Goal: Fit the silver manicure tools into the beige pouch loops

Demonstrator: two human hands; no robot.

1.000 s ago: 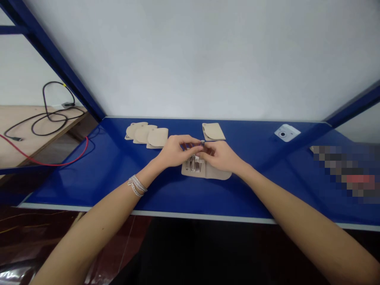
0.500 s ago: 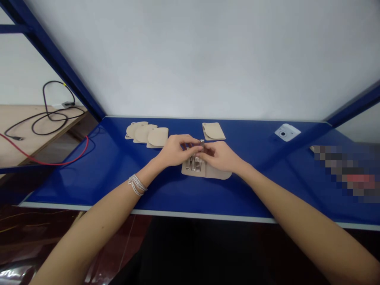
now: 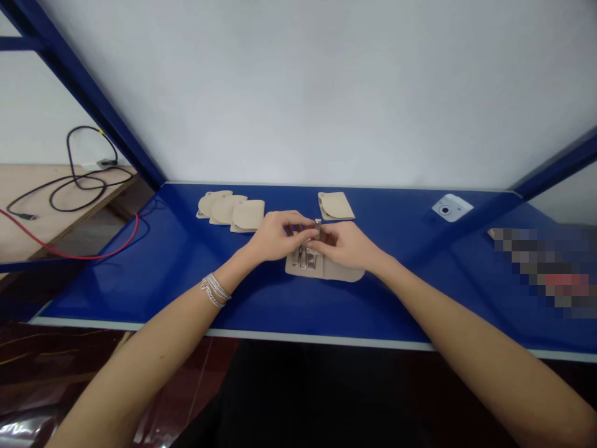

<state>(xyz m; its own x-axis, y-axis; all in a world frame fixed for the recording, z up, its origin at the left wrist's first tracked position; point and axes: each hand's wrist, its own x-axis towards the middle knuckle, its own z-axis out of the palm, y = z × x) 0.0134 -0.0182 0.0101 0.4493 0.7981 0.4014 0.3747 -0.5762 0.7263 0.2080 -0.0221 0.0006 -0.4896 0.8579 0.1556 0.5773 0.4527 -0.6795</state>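
An open beige pouch lies on the blue table, with several small metal tools tucked in its left half. My left hand and my right hand meet just above it, fingertips pinched together on one small metal tool that stands up between them. My left wrist wears a silver bracelet.
Three closed beige pouches overlap at the back left, and one more pouch lies behind my hands. A small white camera-like device sits at the back right. Black and red cables lie on a wooden bench to the left. A blurred patch covers the right side.
Almost nothing has moved; my fingers have shifted slightly on the small metal tool, which stays above the open pouch.
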